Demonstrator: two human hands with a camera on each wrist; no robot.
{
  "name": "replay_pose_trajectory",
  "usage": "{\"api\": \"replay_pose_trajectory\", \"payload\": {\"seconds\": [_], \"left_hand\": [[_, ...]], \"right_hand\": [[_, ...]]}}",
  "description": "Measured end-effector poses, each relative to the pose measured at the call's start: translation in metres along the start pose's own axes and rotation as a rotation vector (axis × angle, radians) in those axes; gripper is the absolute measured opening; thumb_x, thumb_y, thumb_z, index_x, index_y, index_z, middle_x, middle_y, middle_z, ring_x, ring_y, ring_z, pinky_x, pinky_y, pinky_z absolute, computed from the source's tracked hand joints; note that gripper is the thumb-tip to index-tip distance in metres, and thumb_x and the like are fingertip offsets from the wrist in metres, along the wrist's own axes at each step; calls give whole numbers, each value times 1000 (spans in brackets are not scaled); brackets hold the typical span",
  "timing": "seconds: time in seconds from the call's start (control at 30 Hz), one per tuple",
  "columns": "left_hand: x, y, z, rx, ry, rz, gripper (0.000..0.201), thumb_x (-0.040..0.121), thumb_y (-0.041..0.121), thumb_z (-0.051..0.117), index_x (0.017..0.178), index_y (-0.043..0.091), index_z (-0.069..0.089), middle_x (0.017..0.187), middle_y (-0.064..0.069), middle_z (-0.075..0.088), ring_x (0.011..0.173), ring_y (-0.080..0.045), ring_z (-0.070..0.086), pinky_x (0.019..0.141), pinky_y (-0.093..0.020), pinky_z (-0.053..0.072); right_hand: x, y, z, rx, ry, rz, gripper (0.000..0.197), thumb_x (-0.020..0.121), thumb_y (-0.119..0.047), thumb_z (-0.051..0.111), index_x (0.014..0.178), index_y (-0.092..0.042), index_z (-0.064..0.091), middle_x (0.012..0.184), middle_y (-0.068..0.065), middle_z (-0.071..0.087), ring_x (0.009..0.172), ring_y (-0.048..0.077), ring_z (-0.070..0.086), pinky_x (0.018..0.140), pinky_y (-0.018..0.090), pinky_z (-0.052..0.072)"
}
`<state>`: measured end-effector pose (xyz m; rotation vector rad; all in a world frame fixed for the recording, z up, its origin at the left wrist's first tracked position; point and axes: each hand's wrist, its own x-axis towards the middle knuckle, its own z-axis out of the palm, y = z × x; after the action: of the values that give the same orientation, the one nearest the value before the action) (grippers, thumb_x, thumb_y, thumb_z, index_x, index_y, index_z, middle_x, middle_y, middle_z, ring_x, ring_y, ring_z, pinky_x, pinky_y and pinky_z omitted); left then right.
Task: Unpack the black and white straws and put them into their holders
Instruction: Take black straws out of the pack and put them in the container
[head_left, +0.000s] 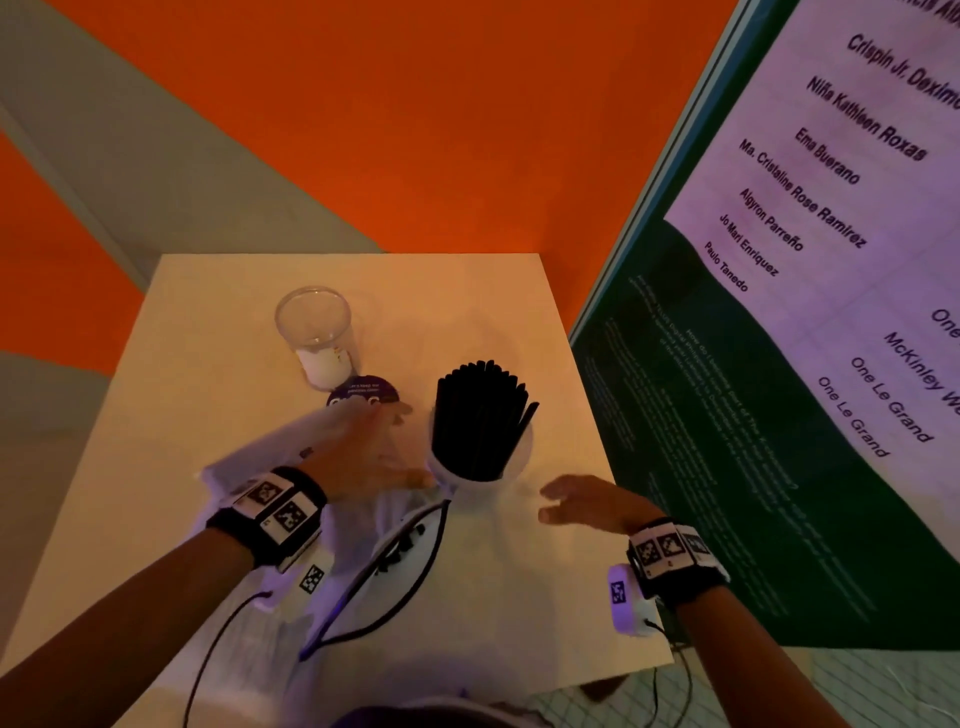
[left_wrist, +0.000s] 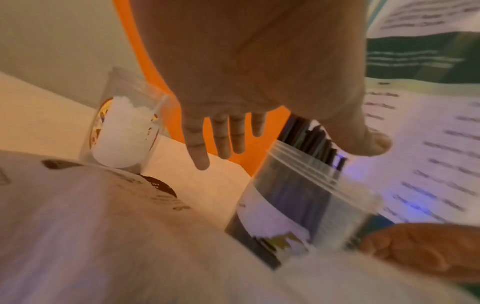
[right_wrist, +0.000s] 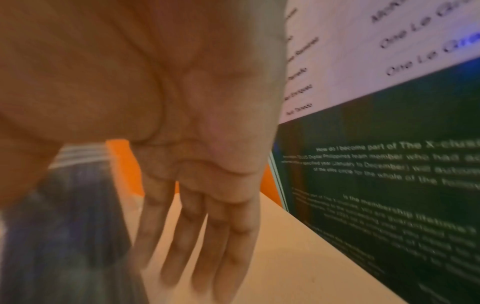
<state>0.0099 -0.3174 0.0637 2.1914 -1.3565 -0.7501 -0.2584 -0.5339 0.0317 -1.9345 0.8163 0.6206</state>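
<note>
Black straws (head_left: 480, 415) were already standing upright as one tight bunch in a clear plastic cup (head_left: 480, 467) near the right side of the pale table (head_left: 156, 415); too many and too packed to count, though one leaned out to the right of the bunch. So that made two cups total: this full one, and a second clear cup (head_left: 317, 332) further back and to the left, which had no straws in it, just a white label or liner around its lower half. It sat next to one dark round coaster-looking disc (head_left: 363, 397) with some print on it.

Left hand (head_left: 363, 452) was spread flat with fingers straight and apart, hovering over a white paper-ish package (head_left: 291, 441) lying just left of the straw cup. Whether the palm was actually touching the package, I couldn't tell. From the left wrist view its fingers (left_wrist: 200, 144) were straight and holding nothing.

Right hand (head_left: 587, 501) was just to the right of the straw cup, fingers loosely extended, empty, not touching the cup as far as the head view showed. In the right wrist view its fingers (right_wrist: 207, 236) hung straight down beside the blurry cup.

One white bag with a black drawstring-type cord (head_left: 410, 566) lay on the table's near part, and one big green and white poster (head_left: 779, 364) stood off to the right.
</note>
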Motion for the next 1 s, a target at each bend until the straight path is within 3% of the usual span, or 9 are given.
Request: {"api": "replay_pose_trajectory", "payload": {"seconds": [0.1, 0.2, 0.33, 0.4, 0.47, 0.57, 0.67, 0.87, 1.0], "left_hand": [[-32, 2, 15, 216, -55, 85, 104, 50, 94, 52, 132, 31, 36, 123, 7, 48, 111, -15, 49, 95, -39, 44], [-57, -2, 25, 243, -225, 104, 96, 65, 76, 63, 138, 36, 18, 132, 3, 43, 114, -20, 49, 95, -36, 44], [-71, -8, 24, 249, -303, -30, 76, 90, 31, 59, 148, 21, 12, 143, -10, 42, 116, -26, 52, 88, -29, 43], [-78, -8, 15, 147, -231, -39, 62, 91, 22, 57, 144, 17, 25, 140, -12, 47, 118, -26, 52, 92, -32, 44], [-85, -8, 6, 37, -161, -18, 56, 90, 20, 59, 140, 14, 35, 133, -12, 54, 114, -25, 56, 88, -31, 45], [-94, -7, -5, -49, -75, 9, 49, 91, 17, 58, 136, 13, 40, 110, -12, 64, 91, -20, 60, 73, -30, 47], [-99, -10, -10, -60, -33, 19, 45, 91, 13, 57, 134, 15, 43, 89, -2, 56, 67, -8, 50, 56, -16, 36], [-105, -13, -9, -65, -33, 28, 44, 91, 13, 58, 133, 20, 44, 98, 4, 52, 77, -12, 50, 58, -9, 32], [-104, -13, -7, -65, -31, 51, 44, 91, 16, 59, 132, 20, 46, 100, 5, 50, 83, -14, 52, 68, -21, 38]], "right_hand": [[-9, -19, 30, -94, -105, -58, 27, 82, -38, 71, 107, -28, 68, 110, -12, 61, 98, 6, 57, 89, 16, 45], [-4, -63, 68, -169, -219, -190, 23, 89, -25, 64, 109, -16, 70, 103, -2, 67, 75, 3, 58, 64, 9, 45], [11, -125, 126, -300, -229, -324, 29, 93, -12, 55, 120, -4, 63, 123, 12, 61, 105, 25, 58, 84, 26, 44], [18, -151, 154, -272, -119, -352, 19, 91, -6, 53, 106, 2, 63, 104, 16, 60, 90, 29, 55, 77, 33, 43], [25, -170, 175, -264, 35, -343, 16, 94, -6, 46, 87, -2, 60, 85, 15, 57, 75, 29, 51, 69, 33, 38], [42, -184, 195, -413, 219, -297, 29, 98, -13, 36, 116, -1, 55, 119, 19, 57, 111, 35, 52, 92, 40, 38], [50, -190, 204, -509, 306, -215, 34, 99, -21, 39, 127, -5, 48, 128, 16, 52, 118, 31, 51, 100, 39, 43], [62, -195, 213, -509, 297, -70, 36, 98, -25, 47, 129, -6, 49, 128, 15, 54, 118, 28, 54, 97, 36, 45], [72, -195, 216, -545, 281, 26, 46, 95, -28, 55, 135, -8, 43, 131, 12, 53, 120, 25, 54, 97, 34, 46]]}}
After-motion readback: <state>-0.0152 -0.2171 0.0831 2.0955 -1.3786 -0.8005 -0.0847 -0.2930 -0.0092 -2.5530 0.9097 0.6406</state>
